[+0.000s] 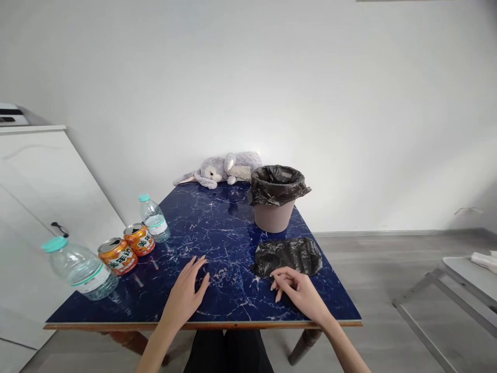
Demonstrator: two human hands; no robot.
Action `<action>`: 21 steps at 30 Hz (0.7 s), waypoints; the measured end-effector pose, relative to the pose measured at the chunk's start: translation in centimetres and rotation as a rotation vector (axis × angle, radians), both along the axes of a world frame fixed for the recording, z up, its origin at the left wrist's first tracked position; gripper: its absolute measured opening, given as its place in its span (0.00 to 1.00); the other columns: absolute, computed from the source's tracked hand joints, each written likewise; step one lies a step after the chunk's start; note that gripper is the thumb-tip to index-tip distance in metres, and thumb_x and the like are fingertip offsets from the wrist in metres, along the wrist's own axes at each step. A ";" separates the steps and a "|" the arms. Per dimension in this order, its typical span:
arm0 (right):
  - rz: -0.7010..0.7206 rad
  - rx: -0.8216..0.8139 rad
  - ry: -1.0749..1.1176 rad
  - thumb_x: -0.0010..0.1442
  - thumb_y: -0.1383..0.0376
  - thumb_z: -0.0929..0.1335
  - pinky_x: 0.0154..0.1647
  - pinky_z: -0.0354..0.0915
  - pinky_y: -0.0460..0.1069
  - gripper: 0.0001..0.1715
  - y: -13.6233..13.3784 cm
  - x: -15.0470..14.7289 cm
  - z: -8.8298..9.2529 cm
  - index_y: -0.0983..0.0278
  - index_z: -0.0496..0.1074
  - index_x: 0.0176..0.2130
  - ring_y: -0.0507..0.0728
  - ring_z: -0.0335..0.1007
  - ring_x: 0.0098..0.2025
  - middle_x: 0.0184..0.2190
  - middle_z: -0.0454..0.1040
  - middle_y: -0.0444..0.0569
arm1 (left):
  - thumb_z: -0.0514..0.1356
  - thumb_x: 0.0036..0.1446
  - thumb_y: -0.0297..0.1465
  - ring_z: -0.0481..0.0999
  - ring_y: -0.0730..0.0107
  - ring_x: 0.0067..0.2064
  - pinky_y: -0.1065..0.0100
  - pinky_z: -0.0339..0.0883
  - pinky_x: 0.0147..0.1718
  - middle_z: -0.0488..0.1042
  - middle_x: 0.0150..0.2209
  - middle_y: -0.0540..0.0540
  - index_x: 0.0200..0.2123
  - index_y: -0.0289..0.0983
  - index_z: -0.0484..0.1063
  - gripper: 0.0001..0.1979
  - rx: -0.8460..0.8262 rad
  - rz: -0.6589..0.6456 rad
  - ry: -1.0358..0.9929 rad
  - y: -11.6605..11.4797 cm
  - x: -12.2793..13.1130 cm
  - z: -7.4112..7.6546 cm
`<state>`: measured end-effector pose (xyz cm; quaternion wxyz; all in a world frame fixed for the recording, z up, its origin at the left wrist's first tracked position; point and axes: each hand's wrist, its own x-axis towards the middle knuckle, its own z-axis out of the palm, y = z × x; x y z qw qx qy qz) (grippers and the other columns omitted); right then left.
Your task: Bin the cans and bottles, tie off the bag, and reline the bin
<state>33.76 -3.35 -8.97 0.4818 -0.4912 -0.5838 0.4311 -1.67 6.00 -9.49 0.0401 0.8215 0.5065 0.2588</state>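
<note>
My left hand (186, 290) lies on the blue marbled table (229, 243) with its fingers stretched out and the thumb apart, holding nothing. To the right, my right hand (297, 292) rests with loosely bent fingers, nothing visible in them. Its fingertips are at the near edge of a flat, folded black plastic bag (289, 256); whether they press on it I cannot tell. Behind that bag stands a grey-brown trash bin (274, 216), upright, with a black bin liner (272, 194) folded over its rim.
Along the left side stand two clear plastic bottles (89, 272) (156, 220) with turquoise caps and two opened orange cans (118, 256) (140, 239). A grey plush rabbit (225, 168) lies at the far edge by the wall. A white cabinet (50, 207) stands left, a folding chair (466, 280) right.
</note>
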 end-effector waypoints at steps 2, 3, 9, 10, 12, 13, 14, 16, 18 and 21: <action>0.000 0.004 0.003 0.73 0.45 0.65 0.39 0.73 0.51 0.24 -0.1 0.0 0.1 0.61 0.75 0.49 0.57 0.83 0.30 0.37 0.83 0.49 | 0.53 0.74 0.45 0.64 0.50 0.74 0.47 0.66 0.69 0.71 0.69 0.46 0.66 0.45 0.67 0.23 -0.002 -0.003 0.005 0.0 0.0 0.1; 0.000 0.008 0.002 0.73 0.45 0.65 0.39 0.73 0.51 0.24 -0.2 0.0 0.1 0.61 0.75 0.49 0.57 0.83 0.31 0.37 0.83 0.49 | 0.53 0.74 0.44 0.64 0.51 0.74 0.47 0.66 0.69 0.71 0.69 0.45 0.66 0.44 0.67 0.23 -0.001 -0.004 0.005 0.0 0.0 0.1; -0.008 0.020 0.021 0.73 0.45 0.65 0.39 0.72 0.51 0.24 -0.2 -0.1 0.0 0.62 0.75 0.49 0.57 0.82 0.30 0.37 0.83 0.49 | 0.54 0.74 0.44 0.66 0.50 0.73 0.47 0.68 0.67 0.72 0.68 0.45 0.65 0.45 0.69 0.22 0.009 -0.004 -0.002 0.0 0.0 0.2; -0.006 0.020 0.020 0.73 0.45 0.65 0.39 0.72 0.51 0.24 -0.1 -0.1 0.0 0.62 0.75 0.49 0.57 0.82 0.30 0.37 0.83 0.49 | 0.54 0.73 0.44 0.66 0.50 0.73 0.47 0.68 0.67 0.72 0.68 0.45 0.65 0.45 0.69 0.22 0.010 -0.004 -0.005 0.0 0.0 0.2; -0.002 0.023 0.010 0.74 0.45 0.65 0.40 0.72 0.51 0.24 -0.1 -0.1 -0.1 0.62 0.75 0.49 0.57 0.83 0.31 0.37 0.83 0.49 | 0.54 0.73 0.44 0.66 0.51 0.73 0.48 0.67 0.68 0.72 0.68 0.45 0.65 0.45 0.69 0.22 0.013 -0.004 -0.015 -0.1 0.0 0.2; -0.001 0.023 0.007 0.74 0.45 0.65 0.40 0.72 0.51 0.24 -0.1 0.0 -0.1 0.62 0.75 0.49 0.57 0.83 0.31 0.37 0.83 0.49 | 0.54 0.73 0.44 0.66 0.51 0.73 0.48 0.67 0.68 0.72 0.68 0.45 0.65 0.45 0.69 0.22 0.011 -0.001 -0.018 -0.1 0.0 0.2; -0.001 0.022 0.007 0.74 0.45 0.65 0.40 0.72 0.51 0.24 -0.1 0.0 -0.1 0.62 0.75 0.49 0.57 0.83 0.31 0.37 0.83 0.49 | 0.54 0.73 0.44 0.66 0.51 0.73 0.48 0.67 0.68 0.72 0.68 0.46 0.65 0.45 0.69 0.22 0.004 0.004 -0.020 -0.1 0.0 0.2; -0.003 0.018 0.014 0.73 0.45 0.65 0.39 0.72 0.51 0.24 0.0 0.0 -0.3 0.62 0.75 0.49 0.57 0.82 0.30 0.37 0.83 0.49 | 0.53 0.73 0.45 0.65 0.52 0.73 0.47 0.66 0.68 0.72 0.68 0.46 0.64 0.46 0.69 0.22 -0.015 0.013 -0.019 -0.2 0.0 0.2; -0.007 0.015 0.017 0.73 0.45 0.66 0.39 0.72 0.51 0.24 0.0 0.0 -0.5 0.62 0.75 0.50 0.56 0.82 0.30 0.38 0.83 0.49 | 0.53 0.73 0.45 0.64 0.51 0.73 0.46 0.66 0.68 0.72 0.68 0.46 0.64 0.46 0.69 0.22 -0.030 0.018 -0.019 -0.2 0.0 0.2; -0.012 0.012 0.015 0.73 0.44 0.66 0.39 0.72 0.51 0.25 0.0 0.0 -0.8 0.61 0.74 0.50 0.57 0.82 0.30 0.38 0.82 0.49 | 0.52 0.73 0.45 0.64 0.51 0.74 0.46 0.66 0.68 0.72 0.68 0.46 0.64 0.46 0.70 0.22 -0.038 0.019 -0.026 -0.2 0.0 0.1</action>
